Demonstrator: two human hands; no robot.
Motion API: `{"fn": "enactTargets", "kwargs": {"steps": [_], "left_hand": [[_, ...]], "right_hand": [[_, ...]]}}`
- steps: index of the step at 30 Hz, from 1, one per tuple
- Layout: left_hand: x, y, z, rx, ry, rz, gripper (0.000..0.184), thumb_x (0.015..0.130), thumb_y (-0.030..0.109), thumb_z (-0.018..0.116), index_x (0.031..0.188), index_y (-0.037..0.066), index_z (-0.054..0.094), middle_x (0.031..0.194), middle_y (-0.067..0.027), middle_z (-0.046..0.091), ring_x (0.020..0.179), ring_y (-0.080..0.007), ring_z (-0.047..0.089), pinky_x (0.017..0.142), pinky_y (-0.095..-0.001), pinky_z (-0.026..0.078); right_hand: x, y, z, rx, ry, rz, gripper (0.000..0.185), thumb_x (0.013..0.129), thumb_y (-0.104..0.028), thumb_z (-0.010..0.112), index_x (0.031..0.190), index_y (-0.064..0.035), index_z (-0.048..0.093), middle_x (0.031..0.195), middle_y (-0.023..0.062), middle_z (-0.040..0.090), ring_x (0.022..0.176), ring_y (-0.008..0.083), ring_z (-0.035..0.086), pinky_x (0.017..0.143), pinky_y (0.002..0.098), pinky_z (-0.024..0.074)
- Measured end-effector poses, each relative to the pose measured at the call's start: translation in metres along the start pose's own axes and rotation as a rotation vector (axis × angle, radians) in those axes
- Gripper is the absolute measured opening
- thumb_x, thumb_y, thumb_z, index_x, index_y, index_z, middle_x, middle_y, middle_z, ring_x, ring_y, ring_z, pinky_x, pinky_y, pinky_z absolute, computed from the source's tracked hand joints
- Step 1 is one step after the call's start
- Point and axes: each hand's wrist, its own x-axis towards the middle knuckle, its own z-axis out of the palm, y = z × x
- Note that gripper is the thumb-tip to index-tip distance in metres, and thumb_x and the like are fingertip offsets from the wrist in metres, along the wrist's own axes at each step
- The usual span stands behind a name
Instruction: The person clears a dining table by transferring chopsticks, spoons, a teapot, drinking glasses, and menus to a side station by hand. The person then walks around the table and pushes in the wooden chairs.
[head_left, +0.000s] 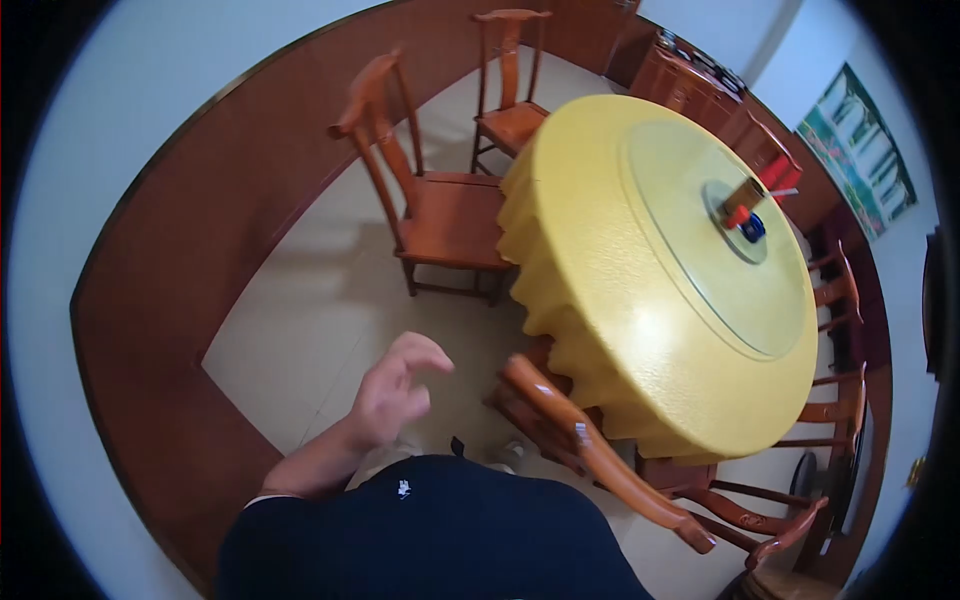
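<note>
My left hand is raised in front of my body over the tiled floor. Its thumb and fingers are curved and apart, slightly blurred, with nothing between them. Nearest to it, on the right, is the top rail of a wooden chair, apart from the hand. That chair stands close in front of me, its seat mostly hidden by its back and the tablecloth. Beyond it is a round table with a yellow cloth and a glass turntable. My right hand is out of view.
Another wooden chair stands left of the table, with one more behind it. Several chairs line the table's right side. Small red and blue items sit on the turntable. A wood-panelled wall runs along the left.
</note>
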Motion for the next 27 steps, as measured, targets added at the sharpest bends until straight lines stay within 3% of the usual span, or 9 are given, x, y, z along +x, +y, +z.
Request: {"fn": "enactTargets", "kwargs": {"steps": [2, 4, 7, 10, 12, 17, 21, 26, 27], "left_hand": [[0.004, 0.053, -0.046, -0.036, -0.316, 0.385, 0.02, 0.076, 0.02, 0.049, 0.09, 0.006, 0.054, 0.088, -0.0053, 0.048, 0.084, -0.0202, 0.044, 0.079, -0.0319, 0.034], [0.0, 0.097, -0.085, -0.17, -0.393, 0.634, 0.017, 0.078, 0.022, 0.048, 0.085, 0.009, 0.054, 0.088, -0.005, 0.049, 0.084, -0.0211, 0.044, 0.077, -0.036, 0.035], [-0.011, 0.134, -0.145, -0.303, -0.36, 0.658, 0.013, 0.08, 0.023, 0.047, 0.078, 0.014, 0.055, 0.088, -0.0055, 0.05, 0.085, -0.02, 0.045, 0.077, -0.0387, 0.035], [-0.007, 0.146, -0.194, -0.371, -0.474, 0.614, 0.022, 0.073, 0.02, 0.058, 0.095, 0.017, 0.058, 0.097, -0.0074, 0.047, 0.091, -0.0242, 0.041, 0.083, -0.0365, 0.03], [-0.002, 0.14, -0.216, -0.459, -0.311, 0.784, 0.006, 0.073, 0.023, 0.062, 0.079, 0.025, 0.061, 0.082, 0.0022, 0.041, 0.079, -0.0155, 0.036, 0.075, -0.0317, 0.028], [0.032, 0.128, -0.298, -0.412, -0.268, 0.839, 0.006, 0.075, 0.023, 0.061, 0.081, 0.023, 0.061, 0.085, 0.0004, 0.043, 0.081, -0.0169, 0.037, 0.075, -0.0336, 0.028], [0.094, 0.117, -0.365, -0.412, -0.252, 0.791, 0.007, 0.076, 0.019, 0.059, 0.081, 0.024, 0.061, 0.085, -0.0003, 0.043, 0.08, -0.017, 0.038, 0.076, -0.0339, 0.028], [0.196, 0.094, -0.437, -0.347, -0.276, 0.799, 0.009, 0.077, 0.018, 0.058, 0.08, 0.026, 0.06, 0.085, 0.0005, 0.044, 0.08, -0.0173, 0.039, 0.077, -0.0354, 0.028], [0.216, 0.094, -0.45, -0.327, -0.292, 0.801, 0.008, 0.076, 0.02, 0.059, 0.08, 0.027, 0.06, 0.085, 0.0009, 0.043, 0.08, -0.0173, 0.039, 0.078, -0.0361, 0.028]], "right_hand": [[0.021, -0.021, 0.055, -0.212, -0.195, -0.03, 0.059, 0.074, -0.045, 0.051, 0.113, -0.0014, 0.043, 0.111, 0.0158, 0.046, 0.107, 0.0274, 0.041, 0.091, 0.0357, 0.031], [0.035, -0.045, 0.106, -0.316, -0.294, -0.076, 0.057, 0.075, -0.043, 0.051, 0.112, -0.0017, 0.044, 0.11, 0.0163, 0.046, 0.106, 0.0277, 0.042, 0.09, 0.0353, 0.0313], [0.06, -0.075, 0.171, -0.409, -0.399, -0.113, 0.053, 0.075, -0.041, 0.051, 0.111, -0.002, 0.045, 0.109, 0.0171, 0.047, 0.106, 0.0282, 0.042, 0.09, 0.0349, 0.0317], [0.088, -0.11, 0.221, -0.461, -0.544, -0.053, 0.042, 0.076, -0.032, 0.052, 0.106, -0.0034, 0.05, 0.105, 0.0202, 0.048, 0.103, 0.0295, 0.045, 0.087, 0.0337, 0.035], [0.094, -0.145, 0.235, -0.495, -0.529, -0.045, 0.04, 0.076, -0.032, 0.052, 0.105, -0.0048, 0.051, 0.104, 0.0197, 0.049, 0.1, 0.0304, 0.046, 0.086, 0.0346, 0.0364], [0.151, -0.222, 0.264, -0.607, -0.496, -0.086, 0.036, 0.076, -0.031, 0.053, 0.103, -0.0074, 0.053, 0.103, 0.0186, 0.05, 0.094, 0.0322, 0.05, 0.082, 0.0365, 0.0398], [0.253, -0.264, 0.32, -0.705, -0.576, -0.285, 0.036, 0.075, -0.031, 0.053, 0.102, -0.0071, 0.053, 0.103, 0.0185, 0.05, 0.093, 0.0324, 0.05, 0.082, 0.0367, 0.0403], [0.356, -0.41, 0.387, -0.873, -0.714, -0.426, 0.039, 0.073, -0.031, 0.054, 0.102, -0.0041, 0.052, 0.103, 0.0184, 0.051, 0.093, 0.032, 0.05, 0.08, 0.0375, 0.0416], [0.372, -0.42, 0.396, -0.716, -0.568, -0.423, 0.04, 0.074, -0.03, 0.053, 0.102, -0.0018, 0.051, 0.099, 0.0183, 0.053, 0.094, 0.0315, 0.05, 0.079, 0.0368, 0.0426]]}}
